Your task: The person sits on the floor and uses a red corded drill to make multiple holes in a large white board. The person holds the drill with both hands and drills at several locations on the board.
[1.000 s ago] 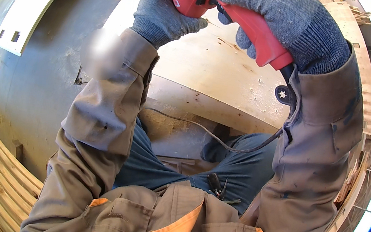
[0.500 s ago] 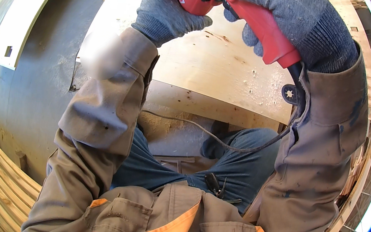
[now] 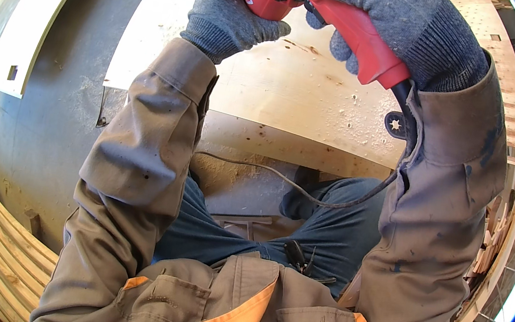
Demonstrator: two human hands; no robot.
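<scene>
Fingers (image 3: pixel 341 46) of my gloved right hand (image 3: pixel 392 22) curl around the handle of a red power tool (image 3: pixel 360 40). My gloved left hand (image 3: pixel 222 14) clasps its rounded body, thumb along the near side; the other left fingertips are hidden. The tool's far end runs out of view beyond my hands. From the handle, past my right fingers, a dark cable (image 3: pixel 288 180) drops by my right sleeve (image 3: pixel 435 206) and loops over my legs (image 3: pixel 221 235). Beneath both hands spreads a pale wooden panel (image 3: pixel 294 87), with wood crumbs (image 3: pixel 377 108) nearer me than my right fingers. Well left of my left fingers lie a white panel (image 3: pixel 32 30) with square holes and, closer to me, wooden slats (image 3: pixel 1 250).
</scene>
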